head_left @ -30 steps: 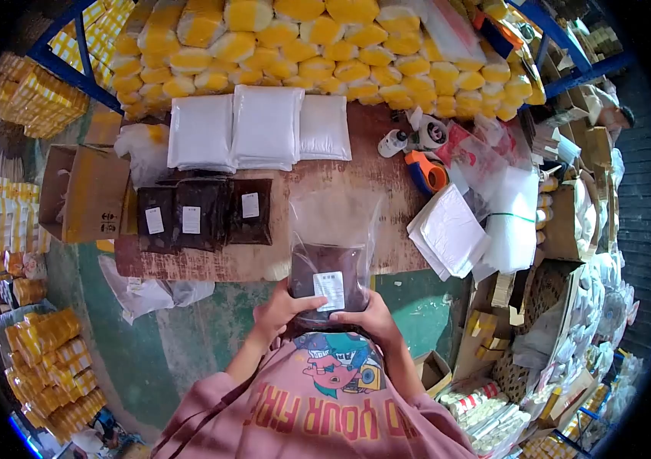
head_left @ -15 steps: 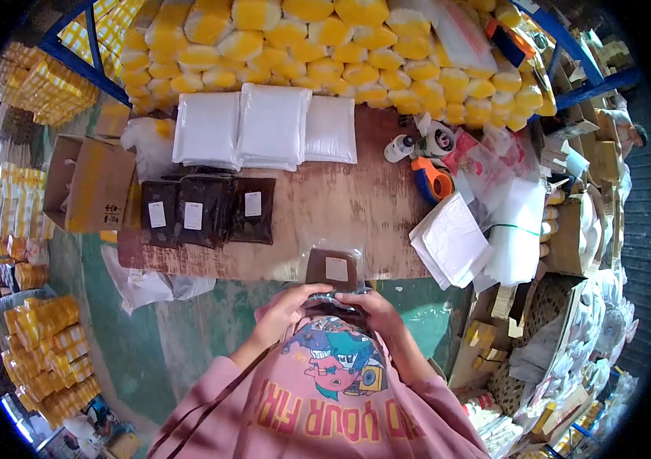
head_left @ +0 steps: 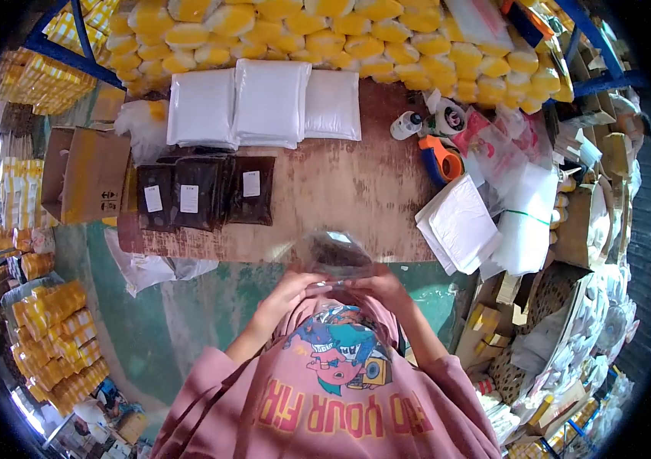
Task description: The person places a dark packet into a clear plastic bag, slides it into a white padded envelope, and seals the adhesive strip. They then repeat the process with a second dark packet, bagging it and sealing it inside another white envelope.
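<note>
one pouch [head_left: 336,251], now tilted, two hands [head_left: 292,289] [head_left: 383,286]

Scuffed table [head_left: 340,183] with white packets [head_left: 272,103], dark packets [head_left: 201,191]

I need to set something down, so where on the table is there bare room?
The table is bare between the dark packets and white sheets, up to the white packs; the held bag overlaps its near edge. Crowded: the right end, with bottle, tape dispenser and plastic bags.
</note>
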The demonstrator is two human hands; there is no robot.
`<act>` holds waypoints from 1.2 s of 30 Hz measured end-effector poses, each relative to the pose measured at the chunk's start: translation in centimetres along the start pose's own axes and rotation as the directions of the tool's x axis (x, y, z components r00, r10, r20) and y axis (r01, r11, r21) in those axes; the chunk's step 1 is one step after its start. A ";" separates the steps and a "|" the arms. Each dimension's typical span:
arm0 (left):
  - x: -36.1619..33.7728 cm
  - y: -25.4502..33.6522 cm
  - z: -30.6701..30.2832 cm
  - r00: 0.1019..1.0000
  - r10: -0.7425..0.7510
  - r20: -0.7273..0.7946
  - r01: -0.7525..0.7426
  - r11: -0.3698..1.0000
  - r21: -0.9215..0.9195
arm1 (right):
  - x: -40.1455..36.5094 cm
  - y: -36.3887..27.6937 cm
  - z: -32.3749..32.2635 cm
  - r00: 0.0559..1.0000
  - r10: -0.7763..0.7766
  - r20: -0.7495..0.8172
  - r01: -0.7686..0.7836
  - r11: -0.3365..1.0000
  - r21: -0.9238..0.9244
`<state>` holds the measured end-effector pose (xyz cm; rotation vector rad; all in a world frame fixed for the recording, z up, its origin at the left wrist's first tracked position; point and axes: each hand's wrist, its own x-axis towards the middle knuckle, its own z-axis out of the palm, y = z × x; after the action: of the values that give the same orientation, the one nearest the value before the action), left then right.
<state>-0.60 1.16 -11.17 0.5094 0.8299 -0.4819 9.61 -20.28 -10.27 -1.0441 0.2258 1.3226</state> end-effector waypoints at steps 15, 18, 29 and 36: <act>-2.2 0.6 -0.7 0.974 0.205 0.093 -0.204 0.625 0.754 | -1.7 1.7 0.8 0.866 -0.494 -0.072 0.293 0.620 -0.728; -2.3 -0.1 -0.5 0.941 0.323 0.105 -0.268 0.516 0.814 | -2.4 2.7 0.9 0.888 -0.441 -0.132 0.128 0.513 -0.849; -3.0 -0.6 1.8 0.886 0.462 0.037 -0.114 0.139 0.984 | -0.4 6.4 -1.8 0.850 -0.499 -0.167 0.026 0.357 -0.934; 4.7 -3.4 -3.4 0.907 0.387 -0.169 0.165 0.043 0.985 | 1.9 9.8 -6.7 0.774 -0.506 -0.382 -0.113 0.482 -0.869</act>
<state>-1.80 -0.40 -17.62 2.1430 0.6910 -0.8047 4.46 -24.90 -20.08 -2.3184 -0.1518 0.7608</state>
